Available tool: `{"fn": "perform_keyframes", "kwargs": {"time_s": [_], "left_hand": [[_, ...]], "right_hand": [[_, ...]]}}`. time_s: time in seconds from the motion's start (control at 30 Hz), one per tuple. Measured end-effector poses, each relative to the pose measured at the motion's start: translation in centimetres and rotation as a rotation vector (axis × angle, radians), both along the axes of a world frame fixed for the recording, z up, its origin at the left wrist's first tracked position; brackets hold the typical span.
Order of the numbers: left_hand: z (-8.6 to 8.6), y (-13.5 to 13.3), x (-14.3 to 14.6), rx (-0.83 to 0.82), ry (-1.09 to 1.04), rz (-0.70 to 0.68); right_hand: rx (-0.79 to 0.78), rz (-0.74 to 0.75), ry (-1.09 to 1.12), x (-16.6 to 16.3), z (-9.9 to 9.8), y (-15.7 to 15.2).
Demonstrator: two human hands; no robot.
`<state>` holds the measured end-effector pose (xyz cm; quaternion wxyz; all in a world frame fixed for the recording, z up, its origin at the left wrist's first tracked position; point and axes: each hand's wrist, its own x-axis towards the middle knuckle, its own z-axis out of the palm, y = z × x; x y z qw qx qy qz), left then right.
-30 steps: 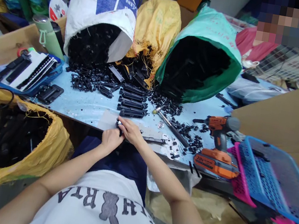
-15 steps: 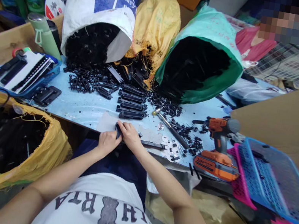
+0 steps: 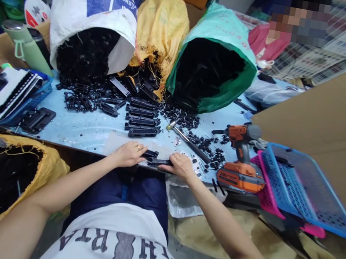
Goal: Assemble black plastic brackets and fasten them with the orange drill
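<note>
Left hand (image 3: 128, 154) pinches a short black part (image 3: 151, 154) at its 3 o'clock. Right hand (image 3: 182, 165) pinches a slim black piece (image 3: 161, 162) at its 9 o'clock. Contact between parts unclear. From hands: black row (image 3: 143, 132) 11 o'clock, hammer (image 3: 191, 143) 2, drill (image 3: 241, 153) 3.

1. Left black part (image 3: 150, 154): dark and elongated, lying roughly crosswise near the front edge of the table (image 3: 70, 124); its left end is covered by the fingers of the left hand (image 3: 129, 154).
2. Right black part (image 3: 161, 162): slender and dark, roughly crosswise, its right end gripped by the right hand (image 3: 180, 165); its free end points left, just beside the left part, contact unclear.
</note>
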<state>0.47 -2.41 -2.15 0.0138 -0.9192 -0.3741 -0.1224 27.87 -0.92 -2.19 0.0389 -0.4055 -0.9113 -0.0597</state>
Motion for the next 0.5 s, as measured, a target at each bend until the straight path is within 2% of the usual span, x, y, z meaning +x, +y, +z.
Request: {"fn": "perform_keyframes", "kwargs": {"time_s": [0.1, 0.17, 0.27, 0.37, 0.4, 0.5], "left_hand": [[1.4, 0.9, 0.6, -0.154, 0.015, 0.152], [2.2, 1.0, 0.6, -0.24, -0.006, 0.181], [2.7, 0.4, 0.9, -0.288, 0.01, 0.283], [2.6, -0.4, 1.7, -0.282, 0.067, 0.43], [2.7, -0.7, 2.0, -0.277, 0.069, 0.45], [3.1, -1.4, 2.4, -0.273, 0.044, 0.459]], "right_hand": [[-0.063, -0.005, 0.032, -0.3, 0.8, 0.2], [-0.155, 0.036, 0.063, -0.6, 1.7, 0.0], [-0.241, 0.035, 0.034, -1.3, 3.2, -0.8], [-0.173, -0.093, -0.049, -2.9, 4.5, -2.0], [-0.129, -0.096, -0.058, -3.5, 4.9, -2.3], [-0.024, 0.053, -0.058, -5.3, 5.5, -2.4]]}}
